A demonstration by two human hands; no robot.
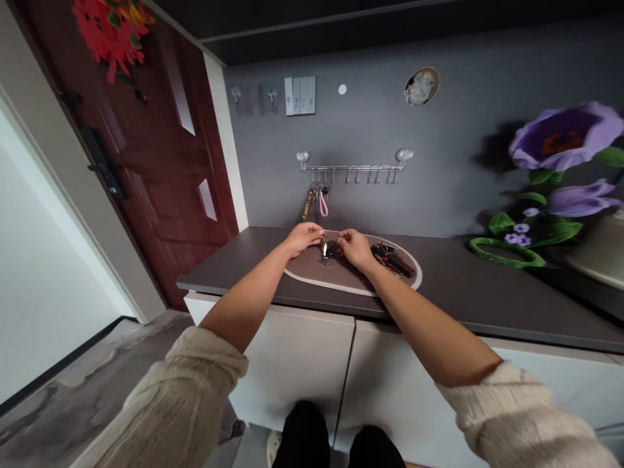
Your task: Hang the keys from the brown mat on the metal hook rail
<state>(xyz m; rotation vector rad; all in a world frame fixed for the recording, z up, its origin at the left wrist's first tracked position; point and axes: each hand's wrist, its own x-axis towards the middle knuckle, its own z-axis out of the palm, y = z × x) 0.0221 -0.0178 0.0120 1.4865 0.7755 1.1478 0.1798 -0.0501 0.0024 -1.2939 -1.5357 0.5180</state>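
Observation:
My left hand is closed in a pinch above the left part of the oval mat. From its fingertips hangs a small bunch of keys, shiny and silver, low over the mat. Close by on the right, my right hand is also pinched, its fingertips near the keys. What it grips, if anything, is too small to make out. Some dark items show between the hands. A pile of keys and dark key holders lies on the mat's right side, partly behind my right wrist.
A clear hook rail is fixed to the grey wall, with several keys and a pink loop hanging at its left end. Purple artificial flowers stand on the dark countertop at right. A dark red door is at left.

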